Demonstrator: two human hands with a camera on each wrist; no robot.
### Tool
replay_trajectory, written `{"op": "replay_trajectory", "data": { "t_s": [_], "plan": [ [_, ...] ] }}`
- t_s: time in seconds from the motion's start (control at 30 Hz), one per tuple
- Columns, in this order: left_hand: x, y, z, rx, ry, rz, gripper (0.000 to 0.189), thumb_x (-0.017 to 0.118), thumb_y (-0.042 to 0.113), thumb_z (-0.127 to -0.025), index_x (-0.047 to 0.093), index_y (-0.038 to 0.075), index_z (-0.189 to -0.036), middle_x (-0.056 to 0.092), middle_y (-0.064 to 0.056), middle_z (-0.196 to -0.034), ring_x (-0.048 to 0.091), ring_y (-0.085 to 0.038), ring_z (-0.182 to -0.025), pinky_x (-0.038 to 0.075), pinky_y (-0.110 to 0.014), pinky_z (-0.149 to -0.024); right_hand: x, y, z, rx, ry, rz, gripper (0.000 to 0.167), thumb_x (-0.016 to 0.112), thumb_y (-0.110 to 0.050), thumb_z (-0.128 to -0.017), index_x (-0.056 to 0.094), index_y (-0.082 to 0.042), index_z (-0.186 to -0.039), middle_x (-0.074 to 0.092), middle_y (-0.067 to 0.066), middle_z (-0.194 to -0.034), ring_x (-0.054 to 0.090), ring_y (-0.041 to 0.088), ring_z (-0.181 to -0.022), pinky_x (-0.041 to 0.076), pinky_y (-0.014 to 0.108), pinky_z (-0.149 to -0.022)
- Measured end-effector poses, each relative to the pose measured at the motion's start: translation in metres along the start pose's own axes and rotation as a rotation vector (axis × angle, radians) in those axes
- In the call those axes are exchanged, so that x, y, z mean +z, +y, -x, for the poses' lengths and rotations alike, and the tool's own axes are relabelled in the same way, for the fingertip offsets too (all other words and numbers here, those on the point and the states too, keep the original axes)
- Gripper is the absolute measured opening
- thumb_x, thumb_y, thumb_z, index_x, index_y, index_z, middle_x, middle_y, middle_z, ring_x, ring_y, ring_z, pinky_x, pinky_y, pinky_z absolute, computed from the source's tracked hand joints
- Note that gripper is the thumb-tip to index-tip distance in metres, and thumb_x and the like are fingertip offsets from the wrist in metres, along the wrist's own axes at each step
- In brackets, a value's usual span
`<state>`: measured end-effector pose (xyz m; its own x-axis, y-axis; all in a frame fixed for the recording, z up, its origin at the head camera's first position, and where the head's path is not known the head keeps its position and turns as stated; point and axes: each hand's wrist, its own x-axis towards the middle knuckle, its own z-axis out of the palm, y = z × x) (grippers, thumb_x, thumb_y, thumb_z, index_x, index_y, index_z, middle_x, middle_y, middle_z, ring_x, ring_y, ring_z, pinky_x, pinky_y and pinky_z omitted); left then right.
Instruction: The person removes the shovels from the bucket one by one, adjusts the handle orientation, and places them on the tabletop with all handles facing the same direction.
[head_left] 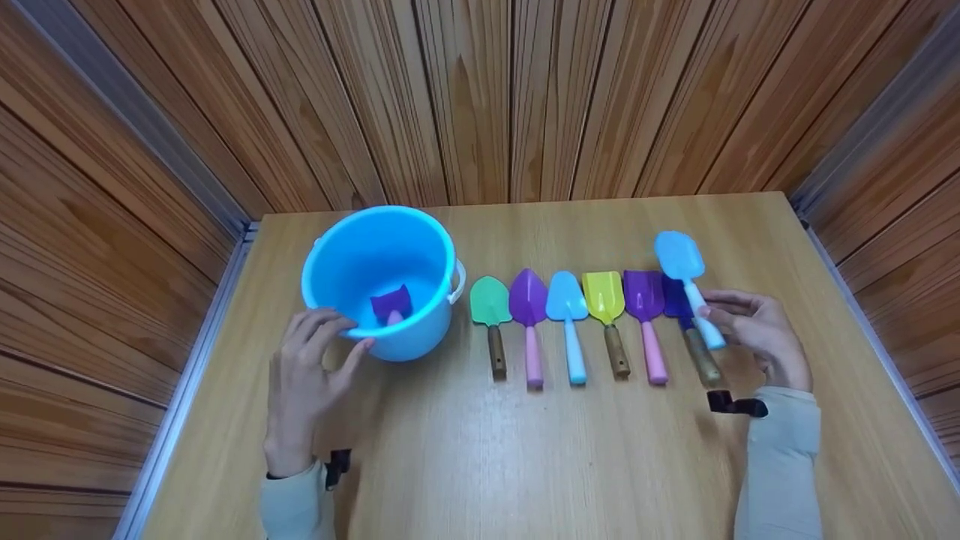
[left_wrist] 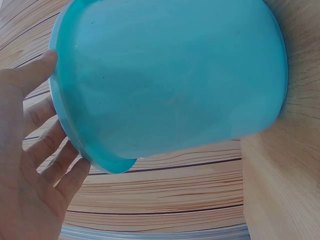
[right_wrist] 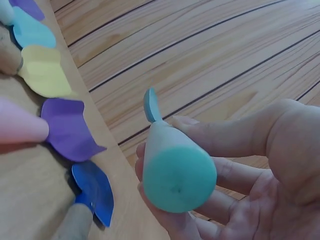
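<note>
On the left side of the table stands a blue bucket (head_left: 431, 330), upright, with a purple-bladed toy shovel (head_left: 391, 302) inside it. My left hand (head_left: 306, 379) grips the bucket's near rim; in the left wrist view the thumb (left_wrist: 37, 70) lies at the rim's edge. My right hand (head_left: 761, 334) pinches a light blue toy shovel (head_left: 681, 256) by its handle, blade pointing away from me. Below it lies a dark blue shovel (head_left: 703, 356) with a brown handle, its blade partly covered. The right wrist view shows the held handle's rounded turquoise end (right_wrist: 180, 179).
Left of the dark blue one, several shovels lie in a row: green (head_left: 490, 300), purple pointed (head_left: 529, 296), light blue (head_left: 567, 300), yellow (head_left: 604, 296) and purple square (head_left: 643, 294). Wood-patterned panels (head_left: 480, 105) rise behind the table (head_left: 480, 465) and on both sides.
</note>
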<state>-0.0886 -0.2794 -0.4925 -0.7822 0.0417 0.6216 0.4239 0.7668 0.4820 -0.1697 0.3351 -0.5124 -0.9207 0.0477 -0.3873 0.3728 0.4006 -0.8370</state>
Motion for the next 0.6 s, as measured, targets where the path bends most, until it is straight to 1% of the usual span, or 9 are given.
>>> {"op": "replay_trajectory", "data": {
  "t_s": [0.1,0.2,0.27,0.33,0.4,0.5,0.6],
  "plan": [
    [0.000,0.000,0.000,-0.010,-0.005,0.000,0.033,0.092,0.027,-0.086,0.080,0.013,-0.114,0.076,-0.003,-0.119,0.065,-0.020,-0.122,0.058,-0.039,-0.108,-0.004,0.004,-0.001,-0.006,0.007,0.009,0.063,0.073,-0.041,-0.102,0.055,-0.008,-0.152,0.069,-0.027,-0.106,0.064,-0.001,-0.104,0.053,0.022,-0.091],
    [0.000,-0.001,0.001,-0.015,-0.012,0.000,0.033,0.093,0.025,-0.086,0.080,0.010,-0.113,0.076,-0.006,-0.118,0.065,-0.023,-0.121,0.052,-0.025,-0.110,-0.007,0.008,0.000,-0.005,0.017,0.030,0.064,0.073,-0.040,-0.103,0.054,-0.004,-0.153,0.069,-0.025,-0.104,0.063,0.000,-0.102,0.054,0.020,-0.088],
    [0.001,-0.001,0.001,-0.013,-0.011,0.005,0.034,0.093,0.025,-0.085,0.080,0.010,-0.112,0.076,-0.007,-0.117,0.064,-0.024,-0.121,0.048,-0.020,-0.110,-0.010,0.011,0.000,0.009,0.023,0.033,0.065,0.073,-0.042,-0.102,0.054,-0.004,-0.153,0.069,-0.024,-0.104,0.063,0.003,-0.103,0.054,0.020,-0.087],
    [0.001,-0.002,0.001,-0.007,-0.008,0.001,0.033,0.093,0.026,-0.086,0.080,0.010,-0.112,0.076,-0.006,-0.117,0.065,-0.023,-0.121,0.048,-0.020,-0.110,-0.012,0.015,0.001,0.028,0.022,0.032,0.066,0.073,-0.045,-0.102,0.055,-0.007,-0.152,0.069,-0.025,-0.104,0.060,0.005,-0.105,0.053,0.022,-0.088],
    [0.001,-0.002,0.000,-0.003,-0.002,-0.003,0.033,0.093,0.027,-0.086,0.080,0.012,-0.113,0.076,-0.004,-0.118,0.065,-0.021,-0.121,0.051,-0.023,-0.110,-0.014,0.018,0.001,0.050,0.018,0.012,0.065,0.074,-0.046,-0.100,0.056,-0.009,-0.151,0.070,-0.025,-0.103,0.060,0.007,-0.106,0.053,0.025,-0.089],
    [0.000,-0.001,0.000,-0.006,-0.004,-0.008,0.033,0.092,0.028,-0.087,0.080,0.013,-0.114,0.076,-0.002,-0.119,0.065,-0.019,-0.121,0.056,-0.031,-0.107,-0.016,0.023,0.001,0.069,0.013,-0.009,0.064,0.075,-0.046,-0.100,0.058,-0.010,-0.150,0.071,-0.023,-0.104,0.060,0.010,-0.106,0.055,0.028,-0.090],
    [-0.001,-0.001,0.000,-0.006,-0.006,-0.008,0.033,0.091,0.029,-0.088,0.080,0.013,-0.114,0.076,-0.001,-0.119,0.065,-0.019,-0.121,0.060,-0.041,-0.104,-0.018,0.027,0.001,0.086,0.020,0.012,0.065,0.074,-0.047,-0.101,0.057,-0.009,-0.151,0.069,-0.020,-0.108,0.058,0.013,-0.108,0.055,0.029,-0.090]
  ]
}}
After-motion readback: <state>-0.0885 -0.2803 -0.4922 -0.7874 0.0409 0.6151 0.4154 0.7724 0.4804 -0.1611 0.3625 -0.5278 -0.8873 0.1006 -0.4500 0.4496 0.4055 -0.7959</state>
